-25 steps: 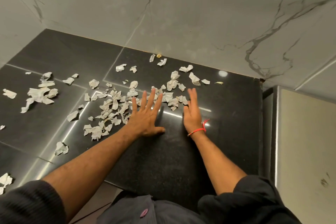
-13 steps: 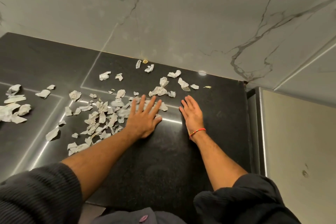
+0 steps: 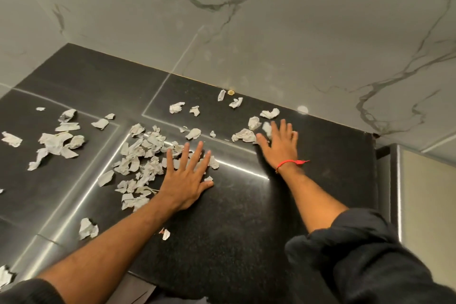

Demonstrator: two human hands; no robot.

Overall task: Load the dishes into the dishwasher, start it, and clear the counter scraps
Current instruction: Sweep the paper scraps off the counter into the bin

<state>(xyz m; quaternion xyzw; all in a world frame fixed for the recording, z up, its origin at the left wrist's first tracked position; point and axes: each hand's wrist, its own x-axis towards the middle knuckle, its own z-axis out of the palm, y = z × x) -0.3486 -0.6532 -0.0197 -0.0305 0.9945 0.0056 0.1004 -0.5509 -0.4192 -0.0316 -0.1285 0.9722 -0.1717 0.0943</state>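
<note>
Still mid-clearing, by the look of it: paper scraps (image 3: 138, 155) strewn over the dark desk (image 3: 246, 229), thickest at centre-left of frame. Left hand (image 3: 185, 180) flat, fingers spread, against that pile; right hand (image 3: 278, 148) flat too, at upper-right scraps. Neither grip clamped on anything. No dishwasher visible.

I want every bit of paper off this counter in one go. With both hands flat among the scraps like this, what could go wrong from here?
1. The left hand and right hand lie flat and apart, so scraps may slip through the gap between them.
2. The scrap near the front edge may get knocked to the floor.
3. The far-left scraps and the pieces by the wall lie outside both hands and could be missed.
</note>
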